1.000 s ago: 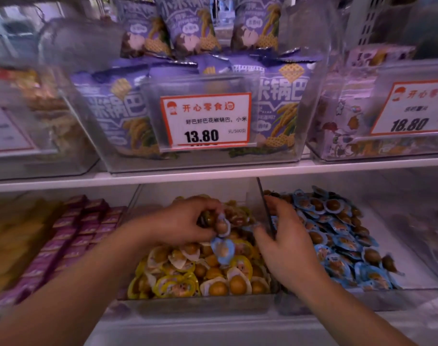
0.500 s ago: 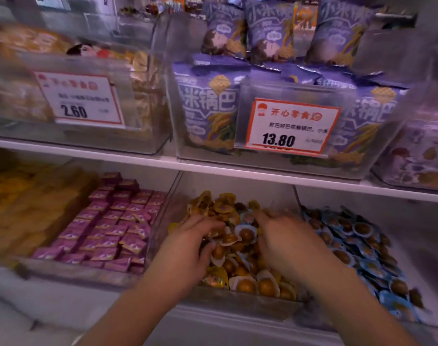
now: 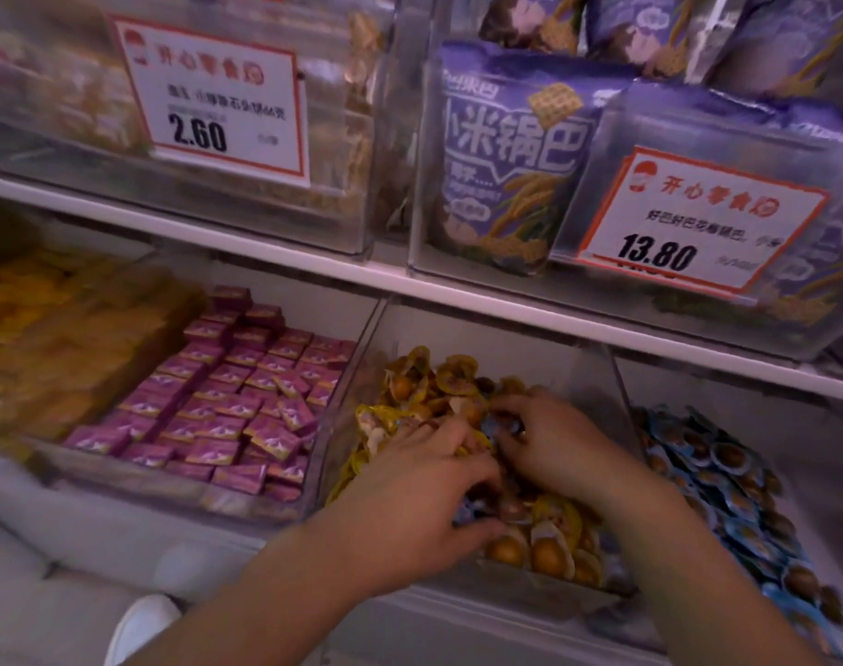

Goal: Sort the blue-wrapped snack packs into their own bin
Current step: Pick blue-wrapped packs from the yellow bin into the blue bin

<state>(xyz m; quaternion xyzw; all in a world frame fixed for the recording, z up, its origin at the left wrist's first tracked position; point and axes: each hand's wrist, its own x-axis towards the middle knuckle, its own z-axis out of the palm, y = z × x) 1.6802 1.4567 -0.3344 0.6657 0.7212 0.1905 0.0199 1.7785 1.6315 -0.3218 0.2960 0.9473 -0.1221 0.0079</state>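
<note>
Both hands in the middle bin (image 3: 357, 377) of yellow-wrapped packs (image 3: 549, 550): left hand (image 3: 410, 502) nearer, fingers curled on a blue-wrapped pack (image 3: 467, 509); right hand (image 3: 554, 444) just behind, fingertips pinching another blue pack (image 3: 499, 422). Blue-wrapped snack packs (image 3: 727, 473) fill the right-hand bin. Pink packets (image 3: 227, 406) left. Above, price tags 2.60 (image 3: 213, 98) and 13.80 (image 3: 689, 223).

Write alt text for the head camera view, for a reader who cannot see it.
Both hands, left hand and right hand, dig among yellow-wrapped snack packs in a clear middle bin, with a few blue wrappers showing between the fingers. The bin of blue-wrapped snack packs sits to the right and purple packets to the left.
</note>
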